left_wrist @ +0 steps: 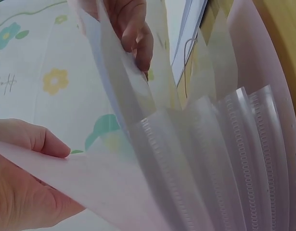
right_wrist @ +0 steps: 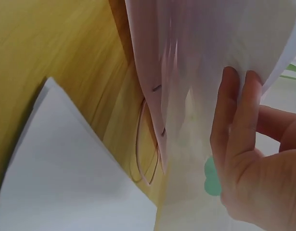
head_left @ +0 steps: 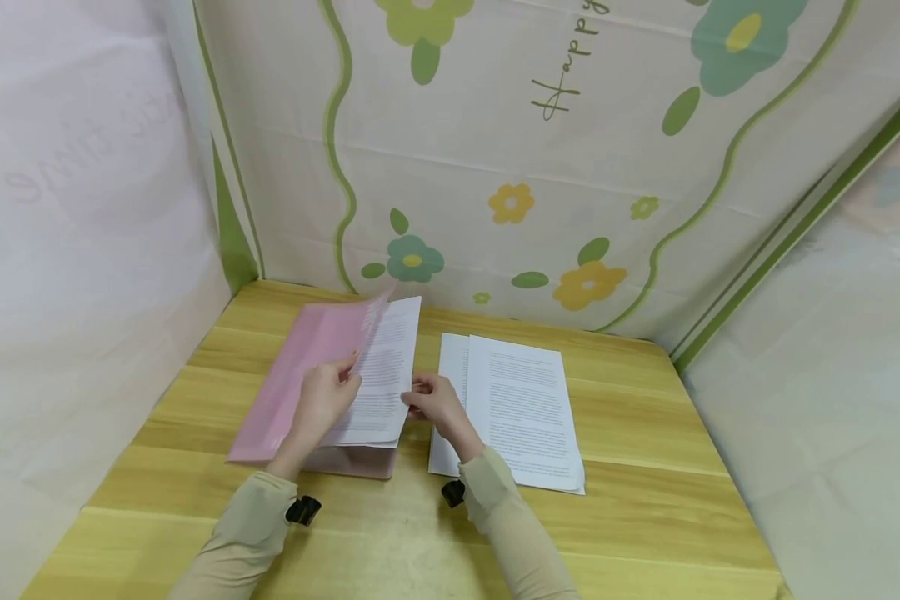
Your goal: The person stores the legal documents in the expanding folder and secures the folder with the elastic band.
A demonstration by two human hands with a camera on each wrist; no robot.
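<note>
A pink display folder (head_left: 288,379) stands partly open on the table, with a printed sheet (head_left: 386,375) facing up inside it. My left hand (head_left: 326,396) pinches the raised pink cover (left_wrist: 109,178) between thumb and fingers. On the other side, my right hand (head_left: 437,404) pinches the outer edge of the sheet and a clear sleeve (right_wrist: 200,110), with fingers on one face and the thumb behind. Several clear pockets (left_wrist: 229,159) fan out from the folder in the left wrist view. A thin elastic loop (right_wrist: 139,144) hangs from the folder's edge.
Right of the folder lies a stack of printed papers (head_left: 528,408), its sheets slightly offset, close to my right wrist. The wooden table (head_left: 645,500) meets a flowered fabric wall (head_left: 450,167) at the back, and pale fabric hangs at both sides.
</note>
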